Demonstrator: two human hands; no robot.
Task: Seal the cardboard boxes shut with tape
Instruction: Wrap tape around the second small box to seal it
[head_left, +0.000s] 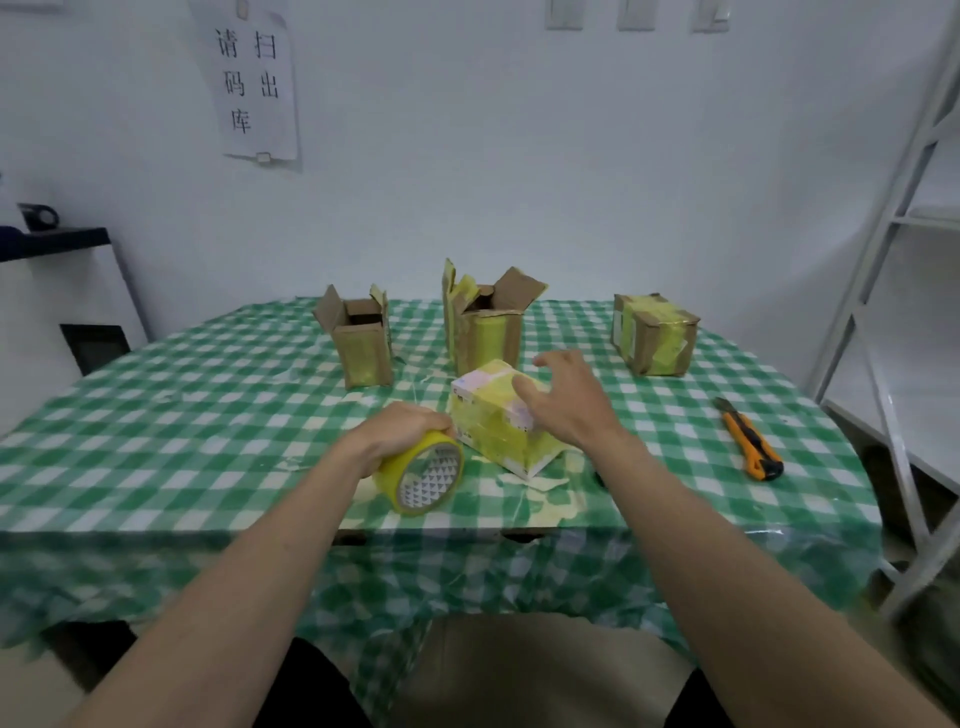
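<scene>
From the head camera: my left hand (397, 431) gripped the yellow tape roll (423, 478), fingers curled over its rim, the roll tilted on the green checked tablecloth (182, 395). My right hand (569, 402) hovered spread and relaxed over the white box (493, 421), thumb at its top edge; whether the fingers touched it I could not tell. That box, already wrapped in yellowish tape, lay tilted just beside the roll, near the table's front.

Behind it stood two brown boxes with flaps up: the left box (361, 343) and the middle box (488, 332), the latter directly behind the white one. A taped box (654, 335) sat well apart at the far right. An orange knife (750, 441) lay to my right, clear of my hand. Tape scraps (545, 493) clung to the cloth near the front edge.

A white wall carried a paper sign (254, 83) with Chinese characters. White shelving (893, 223) stood at right, a white cabinet (62, 291) at left.
</scene>
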